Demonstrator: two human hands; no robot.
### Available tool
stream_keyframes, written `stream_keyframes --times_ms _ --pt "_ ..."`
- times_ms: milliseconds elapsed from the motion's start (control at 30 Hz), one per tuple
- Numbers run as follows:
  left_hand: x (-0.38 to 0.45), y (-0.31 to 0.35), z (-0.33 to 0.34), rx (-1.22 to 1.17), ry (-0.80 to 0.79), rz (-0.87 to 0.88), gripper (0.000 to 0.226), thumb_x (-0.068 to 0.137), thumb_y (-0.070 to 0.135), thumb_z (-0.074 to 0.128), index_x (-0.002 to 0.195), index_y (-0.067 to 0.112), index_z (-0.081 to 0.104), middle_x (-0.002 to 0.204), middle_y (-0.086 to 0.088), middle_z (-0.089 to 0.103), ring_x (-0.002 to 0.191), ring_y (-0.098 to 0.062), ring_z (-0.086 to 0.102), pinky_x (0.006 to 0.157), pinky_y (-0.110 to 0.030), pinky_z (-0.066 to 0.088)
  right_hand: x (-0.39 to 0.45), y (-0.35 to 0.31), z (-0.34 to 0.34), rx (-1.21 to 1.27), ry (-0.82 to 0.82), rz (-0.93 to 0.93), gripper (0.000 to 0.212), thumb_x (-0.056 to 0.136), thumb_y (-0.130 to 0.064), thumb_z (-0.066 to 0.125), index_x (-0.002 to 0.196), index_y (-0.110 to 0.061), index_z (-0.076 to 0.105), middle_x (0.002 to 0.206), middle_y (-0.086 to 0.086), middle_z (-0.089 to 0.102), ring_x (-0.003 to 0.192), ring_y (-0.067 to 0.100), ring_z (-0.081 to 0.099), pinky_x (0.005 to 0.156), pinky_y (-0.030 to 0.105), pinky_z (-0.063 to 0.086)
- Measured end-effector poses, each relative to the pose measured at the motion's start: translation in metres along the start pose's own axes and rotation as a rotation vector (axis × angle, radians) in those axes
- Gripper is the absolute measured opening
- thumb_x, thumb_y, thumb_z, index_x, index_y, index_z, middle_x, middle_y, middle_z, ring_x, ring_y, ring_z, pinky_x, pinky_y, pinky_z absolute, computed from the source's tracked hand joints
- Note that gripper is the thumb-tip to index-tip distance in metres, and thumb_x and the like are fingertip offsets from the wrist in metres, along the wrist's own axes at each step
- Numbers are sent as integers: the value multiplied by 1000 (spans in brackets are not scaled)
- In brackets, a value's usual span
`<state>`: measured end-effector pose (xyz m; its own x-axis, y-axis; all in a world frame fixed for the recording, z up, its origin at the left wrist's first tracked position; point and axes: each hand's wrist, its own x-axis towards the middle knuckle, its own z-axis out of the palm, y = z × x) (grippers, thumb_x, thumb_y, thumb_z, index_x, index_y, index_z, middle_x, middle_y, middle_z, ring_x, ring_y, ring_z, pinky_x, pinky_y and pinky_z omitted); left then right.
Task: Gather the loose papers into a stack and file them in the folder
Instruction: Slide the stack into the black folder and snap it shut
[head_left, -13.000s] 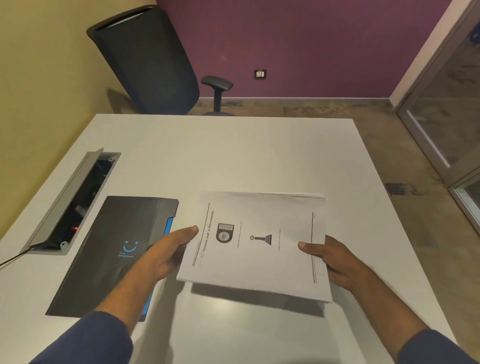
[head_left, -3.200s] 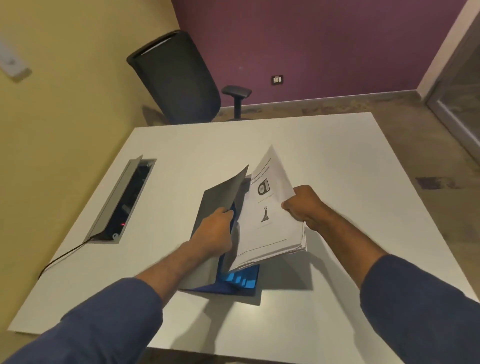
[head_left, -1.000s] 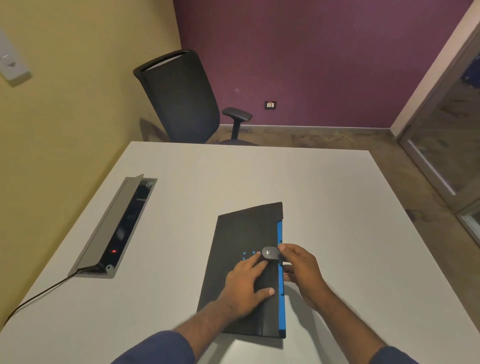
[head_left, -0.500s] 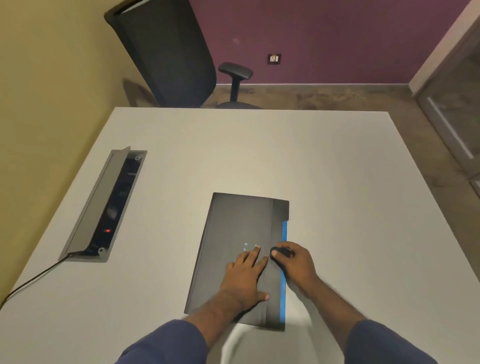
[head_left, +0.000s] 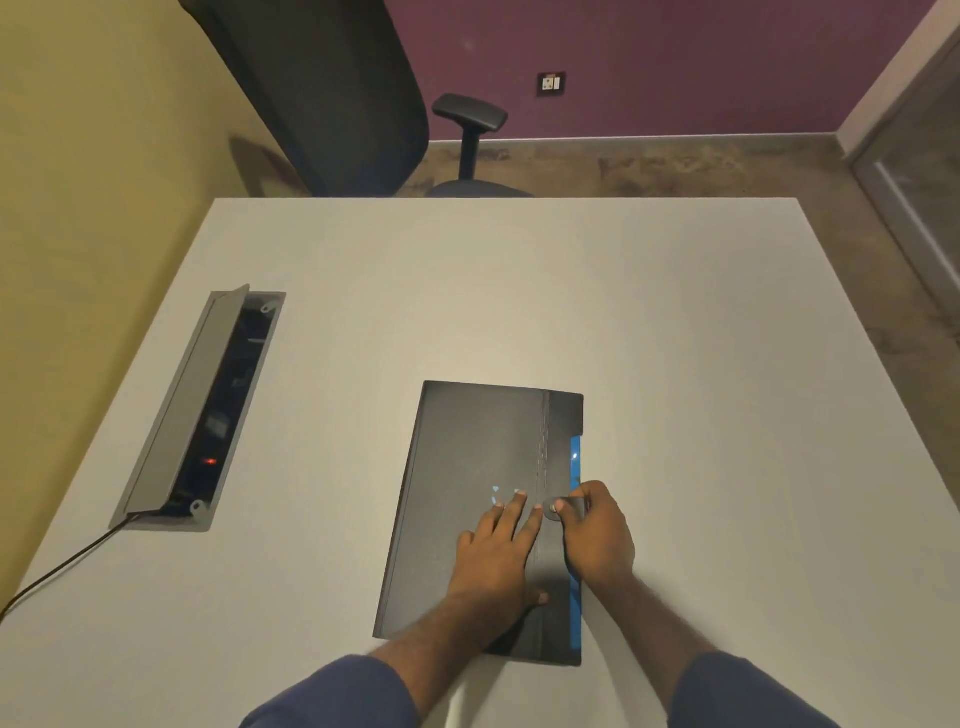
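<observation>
A dark grey folder (head_left: 467, 457) with a blue right edge lies closed and flat on the white table (head_left: 675, 364). No papers show; whatever is inside is hidden by the cover. My left hand (head_left: 496, 551) rests flat on the cover, fingers spread, near the small light-blue logo. My right hand (head_left: 595, 535) sits at the folder's right edge, its thumb and fingers pinching the small grey round clasp tab (head_left: 553, 506) down onto the cover.
An open cable box (head_left: 208, 405) with a red light is sunk into the table at the left, with a black cable (head_left: 57, 564) running off its near end. A black office chair (head_left: 337, 88) stands beyond the far edge.
The papers went into the folder and the cover was closed. Over the last second my right hand stays on the clasp tab and my left hand stays flat; the view has tipped downward.
</observation>
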<state>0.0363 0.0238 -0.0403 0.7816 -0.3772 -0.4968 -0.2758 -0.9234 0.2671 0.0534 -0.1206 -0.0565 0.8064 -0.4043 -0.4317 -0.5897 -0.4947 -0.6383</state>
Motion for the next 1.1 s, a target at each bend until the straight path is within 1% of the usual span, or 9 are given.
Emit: stream_keyframes --times_ms 67,133,200,300,367,467,600,900,1100 --pt "3 4 -4 28 -14 -5 109 79 55 73 155 36 -2 166 -2 0 149 -33 11 113 -54 24 0 0 2 -41 -9 23 13 95 -34 57 98 -25 47 92 -6 57 80 16 57 78 30 43" --pt "8 9 -11 74 -49 -11 109 77 55 74 155 37 -1 165 -5 4 147 -35 14 112 -56 26 0 -2 6 -37 -6 54 17 95 -33 57 101 -28 42 94 -5 55 79 15 56 76 27 42" --pt "11 12 -15 105 -87 -25 108 77 56 74 155 38 1 164 -6 5 146 -36 14 112 -58 26 0 -4 9 -17 46 70 24 93 -26 61 103 -29 39 99 -4 50 83 16 56 75 27 43" --pt "13 15 -16 130 -115 -36 109 78 54 75 154 38 -1 164 -7 4 147 -38 13 112 -61 27 6 -5 5 -12 138 73 34 86 -17 70 102 -27 42 105 -2 40 85 19 55 74 28 49" --pt "13 17 -16 150 -128 -37 109 79 54 74 154 38 -2 165 -8 3 148 -39 11 112 -61 27 10 -2 -1 -19 114 71 36 84 -20 73 101 -27 41 106 -2 40 84 19 55 73 29 49" --pt "15 21 -18 182 -142 -39 107 79 53 75 155 35 1 164 -10 5 148 -40 12 112 -61 28 13 7 -6 -2 60 32 37 83 -28 74 103 -26 43 108 -4 41 87 16 52 75 26 45" --pt "15 22 -21 198 -151 -39 105 80 53 74 156 34 5 164 -10 8 148 -40 15 111 -60 30 13 9 -7 4 27 -5 37 82 -30 75 102 -28 44 108 -6 39 89 15 51 78 22 43" --pt "12 22 -25 223 -154 -34 102 80 57 72 155 35 5 161 -8 10 146 -37 18 105 -62 36 18 8 -10 -49 8 -3 38 80 -34 76 100 -25 44 107 -3 41 85 17 52 75 23 43" --pt "8 27 -27 302 -106 11 100 81 52 72 154 24 11 157 -4 18 143 -36 21 100 -64 38 18 13 -10 -89 33 -47 39 80 -35 76 99 -26 43 104 -4 42 84 16 52 73 23 40"
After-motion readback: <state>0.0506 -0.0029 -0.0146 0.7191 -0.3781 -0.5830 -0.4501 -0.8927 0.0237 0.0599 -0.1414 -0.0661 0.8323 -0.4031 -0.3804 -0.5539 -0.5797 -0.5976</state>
